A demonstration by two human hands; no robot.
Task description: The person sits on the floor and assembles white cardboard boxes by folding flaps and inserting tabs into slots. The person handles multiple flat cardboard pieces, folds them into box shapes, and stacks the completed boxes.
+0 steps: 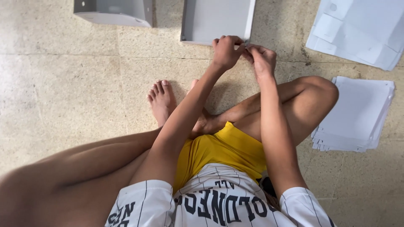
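both hands, left hand (225, 51) and right hand (261, 59), pinch together at the near right corner of one grey box tray (216, 19) lying flat on the floor (75, 84), long axis pointing away. a second tray (113, 10) lies left; two white sheet stacks (357, 113) right.

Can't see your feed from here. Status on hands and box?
Left hand and right hand pinching near edge of grey box tray. Nothing blocking; flat white sheets stacked right.
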